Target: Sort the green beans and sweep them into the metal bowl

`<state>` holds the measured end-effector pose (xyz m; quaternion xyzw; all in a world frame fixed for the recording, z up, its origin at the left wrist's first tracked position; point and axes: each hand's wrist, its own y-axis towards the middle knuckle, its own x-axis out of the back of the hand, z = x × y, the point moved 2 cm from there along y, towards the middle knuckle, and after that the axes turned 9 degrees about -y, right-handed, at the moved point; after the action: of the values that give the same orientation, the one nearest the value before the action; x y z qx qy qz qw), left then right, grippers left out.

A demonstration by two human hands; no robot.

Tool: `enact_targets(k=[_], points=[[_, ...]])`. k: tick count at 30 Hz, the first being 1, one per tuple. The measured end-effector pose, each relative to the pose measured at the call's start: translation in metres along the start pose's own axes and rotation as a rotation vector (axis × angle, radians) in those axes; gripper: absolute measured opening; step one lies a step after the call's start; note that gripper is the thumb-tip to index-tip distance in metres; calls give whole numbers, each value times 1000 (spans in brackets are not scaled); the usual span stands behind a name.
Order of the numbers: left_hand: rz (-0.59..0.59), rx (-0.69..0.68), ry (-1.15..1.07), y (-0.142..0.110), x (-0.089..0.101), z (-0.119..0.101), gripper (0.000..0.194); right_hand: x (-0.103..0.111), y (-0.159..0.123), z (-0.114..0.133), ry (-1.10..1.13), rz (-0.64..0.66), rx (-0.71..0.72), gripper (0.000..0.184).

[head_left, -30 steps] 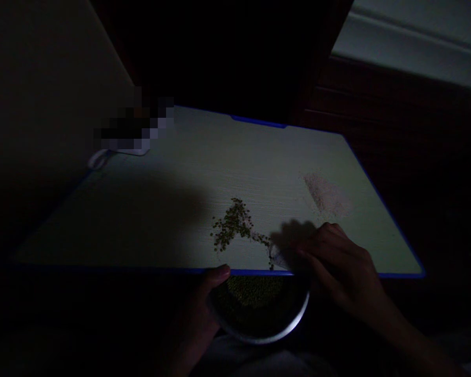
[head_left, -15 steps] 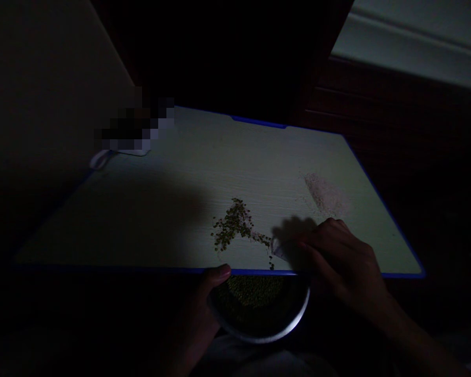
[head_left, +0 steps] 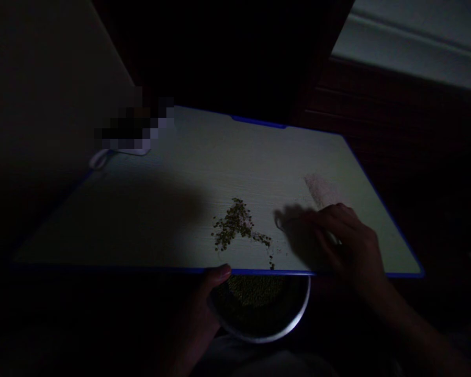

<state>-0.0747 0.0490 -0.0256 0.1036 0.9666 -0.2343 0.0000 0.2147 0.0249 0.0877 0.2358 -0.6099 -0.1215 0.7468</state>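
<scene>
Green mung beans mixed with pale bits lie in a small heap on a light board with a blue rim. My left hand is closed at the side of a metal bowl, its thumb on the board's front edge and its other fingers hidden. More green beans fill part of this bowl, just below that edge. Over the board's right part, my right hand pinches a small thin piece with a rounded edge, too dark to name. Beyond that hand is a pile of pale grains.
At the board's far left corner stands a pale object, mostly blurred out, with a white loop beside it. A wall rises on the left. Dark wooden panels lie at the far right, and the scene is dim.
My right hand has moved slightly right and away from me with the thin piece, off the trail of beans. My left hand and the bowl stay in place.
</scene>
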Motion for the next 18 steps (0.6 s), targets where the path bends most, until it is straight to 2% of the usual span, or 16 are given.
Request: enact_targets(k=[4, 7, 10, 15, 18], points=[[9, 70, -93, 1, -18, -12, 26, -7, 10, -10, -44, -26, 11, 21], [29, 102, -152, 2, -25, -18, 19, -7, 14, -13, 14, 22, 34, 20], [35, 102, -155, -1, -22, -22, 19, -1, 12, -15, 90, 27, 0, 15], [-45, 31, -49, -5, -9, -18, 36, 5, 5, -14, 91, 18, -46, 13], [-18, 46, -40, -4, -11, -15, 32, 4, 3, -10, 100, 47, -28, 16]])
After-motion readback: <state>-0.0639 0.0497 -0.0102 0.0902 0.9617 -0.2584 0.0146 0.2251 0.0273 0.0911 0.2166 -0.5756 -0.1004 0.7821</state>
